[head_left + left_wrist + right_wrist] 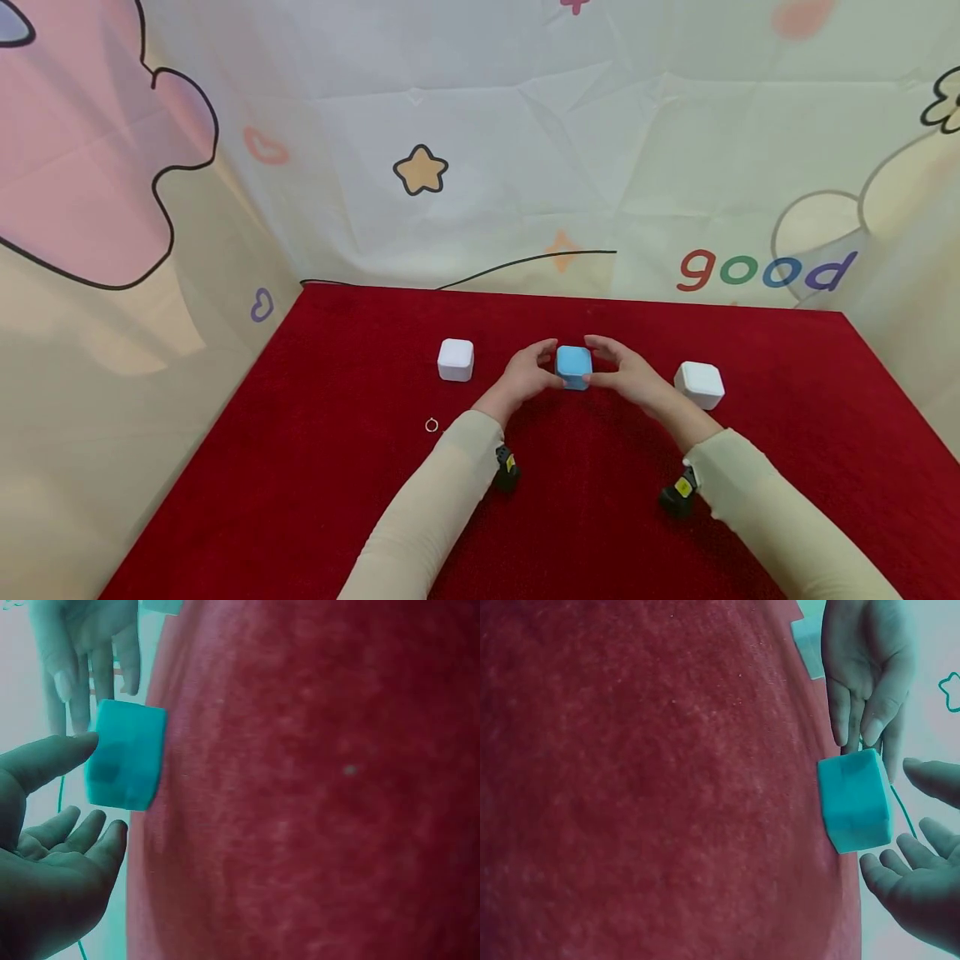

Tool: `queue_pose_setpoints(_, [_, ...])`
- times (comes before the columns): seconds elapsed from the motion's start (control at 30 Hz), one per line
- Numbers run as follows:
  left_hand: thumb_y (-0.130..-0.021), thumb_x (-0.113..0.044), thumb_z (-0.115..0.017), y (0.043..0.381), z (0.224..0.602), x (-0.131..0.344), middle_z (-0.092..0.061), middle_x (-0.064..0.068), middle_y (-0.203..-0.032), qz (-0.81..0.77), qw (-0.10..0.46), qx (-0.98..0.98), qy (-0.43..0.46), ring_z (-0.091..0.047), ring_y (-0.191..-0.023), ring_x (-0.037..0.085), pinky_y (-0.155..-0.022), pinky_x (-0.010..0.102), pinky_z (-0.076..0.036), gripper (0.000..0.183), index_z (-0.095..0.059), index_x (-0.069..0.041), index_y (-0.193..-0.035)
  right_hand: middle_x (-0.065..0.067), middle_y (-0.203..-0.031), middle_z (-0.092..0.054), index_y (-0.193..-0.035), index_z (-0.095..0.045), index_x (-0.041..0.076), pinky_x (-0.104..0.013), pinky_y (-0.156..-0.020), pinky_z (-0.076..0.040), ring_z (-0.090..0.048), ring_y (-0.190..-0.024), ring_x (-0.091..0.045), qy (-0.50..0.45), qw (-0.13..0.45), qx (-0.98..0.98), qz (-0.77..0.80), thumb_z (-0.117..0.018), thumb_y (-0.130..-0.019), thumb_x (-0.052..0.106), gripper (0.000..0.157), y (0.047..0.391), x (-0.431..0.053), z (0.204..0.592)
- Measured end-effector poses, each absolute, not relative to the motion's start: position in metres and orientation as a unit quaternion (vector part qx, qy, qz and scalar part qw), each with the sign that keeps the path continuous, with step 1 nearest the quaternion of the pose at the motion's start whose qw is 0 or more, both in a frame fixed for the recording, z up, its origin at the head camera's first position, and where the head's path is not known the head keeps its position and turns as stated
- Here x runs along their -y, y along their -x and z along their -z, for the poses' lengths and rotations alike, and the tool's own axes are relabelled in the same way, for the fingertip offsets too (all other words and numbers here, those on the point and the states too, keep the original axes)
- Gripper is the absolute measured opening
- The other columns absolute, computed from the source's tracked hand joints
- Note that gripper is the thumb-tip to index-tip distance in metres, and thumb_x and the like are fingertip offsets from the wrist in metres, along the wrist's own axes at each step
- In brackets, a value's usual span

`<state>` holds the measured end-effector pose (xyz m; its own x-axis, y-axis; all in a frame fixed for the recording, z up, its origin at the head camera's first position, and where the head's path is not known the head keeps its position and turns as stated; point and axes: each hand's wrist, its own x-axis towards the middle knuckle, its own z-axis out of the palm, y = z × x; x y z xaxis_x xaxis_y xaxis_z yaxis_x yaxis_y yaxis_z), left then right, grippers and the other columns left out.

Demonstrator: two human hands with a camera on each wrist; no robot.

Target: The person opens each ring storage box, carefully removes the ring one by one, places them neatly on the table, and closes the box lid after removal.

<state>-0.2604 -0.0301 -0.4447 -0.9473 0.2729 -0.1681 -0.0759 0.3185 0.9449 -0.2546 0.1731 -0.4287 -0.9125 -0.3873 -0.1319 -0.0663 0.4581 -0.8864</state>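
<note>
A light blue box with rounded corners sits on the red cloth between the two hands. At its left side is the left hand, thumb and fingers spread; in the left wrist view its thumb tip overlaps the edge of the blue box. On the other side, the right hand is held likewise, fingers parted. A gap shows between these right fingers and the blue box in the right wrist view. Whether either hand touches the box I cannot tell for sure.
One white box stands left of the hands, another white box beyond the right forearm. A small ring lies by the left sleeve. Red cloth covers the table; a printed curtain hangs behind it.
</note>
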Motion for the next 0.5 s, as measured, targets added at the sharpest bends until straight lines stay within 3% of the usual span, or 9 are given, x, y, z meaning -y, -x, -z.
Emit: queue_pose_setpoints(0.5, [-0.087, 0.004, -0.071, 0.263, 0.456, 0.024, -0.053, 0.014, -0.153, -0.579, 0.140, -0.802, -0.044, -0.050, -0.142, 0.031, -0.112, 0.043, -0.050, 0.074, -0.044, -0.007, -0.155, -0.031, -0.165, -0.024, -0.159, -0.024, -0.004, -0.064, -0.121, -0.032, -0.024, -0.153, -0.051, 0.134, 0.176, -0.832, 0.508, -0.062, -0.098, 0.005, 0.073, 0.262, -0.167, 0.436])
